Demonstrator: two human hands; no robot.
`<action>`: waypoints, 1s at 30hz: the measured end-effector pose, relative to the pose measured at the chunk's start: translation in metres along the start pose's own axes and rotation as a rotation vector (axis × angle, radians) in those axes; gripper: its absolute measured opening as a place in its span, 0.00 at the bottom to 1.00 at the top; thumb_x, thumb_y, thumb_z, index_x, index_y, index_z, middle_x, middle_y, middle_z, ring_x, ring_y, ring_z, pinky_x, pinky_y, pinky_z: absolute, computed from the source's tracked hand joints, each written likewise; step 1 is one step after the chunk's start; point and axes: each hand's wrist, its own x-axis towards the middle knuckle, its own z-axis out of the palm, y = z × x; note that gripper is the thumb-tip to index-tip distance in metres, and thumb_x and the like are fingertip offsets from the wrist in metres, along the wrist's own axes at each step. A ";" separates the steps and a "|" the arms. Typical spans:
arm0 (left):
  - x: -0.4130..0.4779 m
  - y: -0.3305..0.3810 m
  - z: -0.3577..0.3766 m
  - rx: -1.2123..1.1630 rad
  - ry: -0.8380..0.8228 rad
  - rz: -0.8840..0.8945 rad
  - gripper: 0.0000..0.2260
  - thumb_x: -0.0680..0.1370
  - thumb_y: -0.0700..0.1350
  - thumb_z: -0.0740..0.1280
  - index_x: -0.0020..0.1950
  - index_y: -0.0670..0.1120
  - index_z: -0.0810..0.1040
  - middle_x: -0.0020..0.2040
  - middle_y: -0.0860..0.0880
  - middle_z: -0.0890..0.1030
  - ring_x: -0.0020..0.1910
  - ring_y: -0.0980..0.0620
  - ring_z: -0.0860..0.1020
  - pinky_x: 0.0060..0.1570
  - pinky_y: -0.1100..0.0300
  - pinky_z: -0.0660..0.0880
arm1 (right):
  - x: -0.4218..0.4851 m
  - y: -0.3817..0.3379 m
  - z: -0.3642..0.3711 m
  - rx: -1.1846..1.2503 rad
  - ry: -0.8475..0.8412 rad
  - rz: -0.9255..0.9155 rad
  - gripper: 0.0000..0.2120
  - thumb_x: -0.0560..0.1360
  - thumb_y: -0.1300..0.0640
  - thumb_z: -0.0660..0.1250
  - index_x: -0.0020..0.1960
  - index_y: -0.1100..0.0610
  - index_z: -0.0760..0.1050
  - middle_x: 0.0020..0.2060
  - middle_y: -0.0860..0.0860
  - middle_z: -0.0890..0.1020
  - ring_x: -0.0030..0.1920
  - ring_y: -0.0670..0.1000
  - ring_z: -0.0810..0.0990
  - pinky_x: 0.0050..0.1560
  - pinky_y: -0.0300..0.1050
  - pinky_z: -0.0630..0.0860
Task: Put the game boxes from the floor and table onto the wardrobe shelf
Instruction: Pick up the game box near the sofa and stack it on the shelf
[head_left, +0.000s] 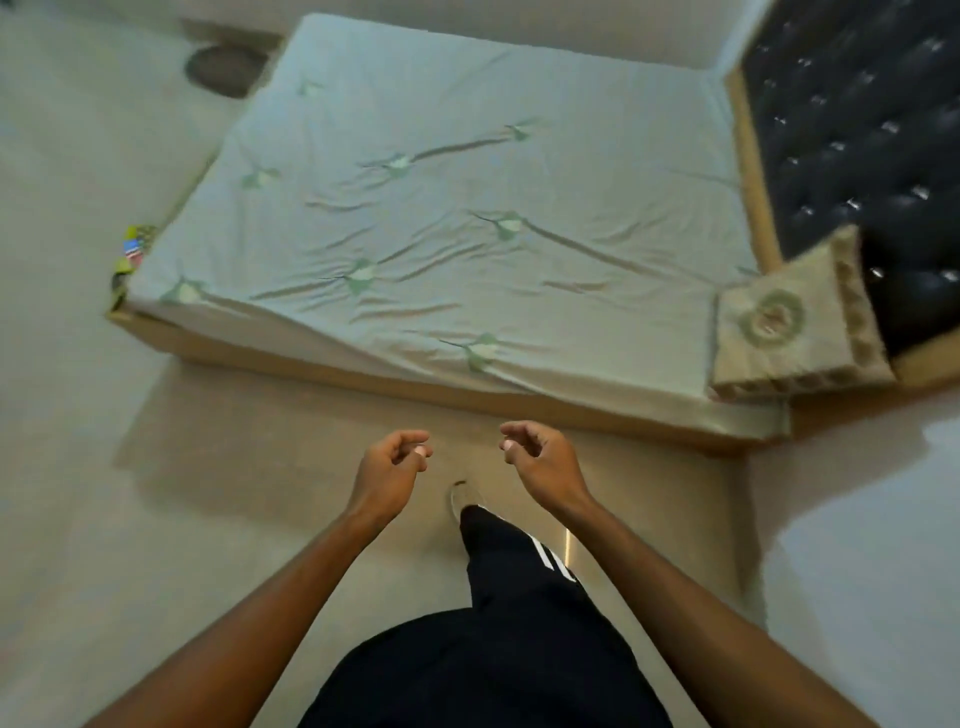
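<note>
A colourful game box (132, 249) lies on the floor at the bed's left corner, partly hidden behind the mattress edge. My left hand (392, 465) and my right hand (535, 457) hang side by side in front of me above the floor, fingers loosely curled, holding nothing. Both are far from the box, which is up and to the left. No wardrobe or table shows in this view.
A large bed (441, 218) with a pale green sheet fills the middle. A beige cushion (795, 332) leans at its right against a dark tufted headboard (872, 156). A round dark object (226, 67) sits on the floor at the far left. My leg steps forward below.
</note>
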 end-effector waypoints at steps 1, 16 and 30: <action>0.016 0.002 -0.021 -0.033 0.059 -0.023 0.11 0.79 0.39 0.65 0.61 0.47 0.78 0.51 0.50 0.83 0.52 0.52 0.81 0.47 0.64 0.74 | 0.026 -0.021 0.015 -0.042 -0.066 -0.028 0.10 0.77 0.60 0.66 0.57 0.53 0.80 0.47 0.50 0.84 0.48 0.48 0.82 0.53 0.43 0.79; 0.142 -0.029 -0.309 -0.508 0.756 -0.183 0.09 0.79 0.37 0.64 0.57 0.45 0.80 0.48 0.48 0.84 0.42 0.54 0.81 0.40 0.68 0.75 | 0.243 -0.250 0.323 -0.472 -0.717 -0.366 0.11 0.78 0.57 0.65 0.59 0.55 0.79 0.47 0.49 0.83 0.48 0.46 0.81 0.48 0.34 0.76; 0.226 -0.071 -0.681 -0.515 0.945 -0.174 0.09 0.78 0.36 0.64 0.55 0.44 0.80 0.46 0.47 0.84 0.43 0.53 0.81 0.35 0.71 0.73 | 0.309 -0.454 0.674 -0.460 -0.840 -0.458 0.10 0.76 0.55 0.67 0.56 0.49 0.80 0.45 0.43 0.83 0.46 0.40 0.80 0.47 0.32 0.75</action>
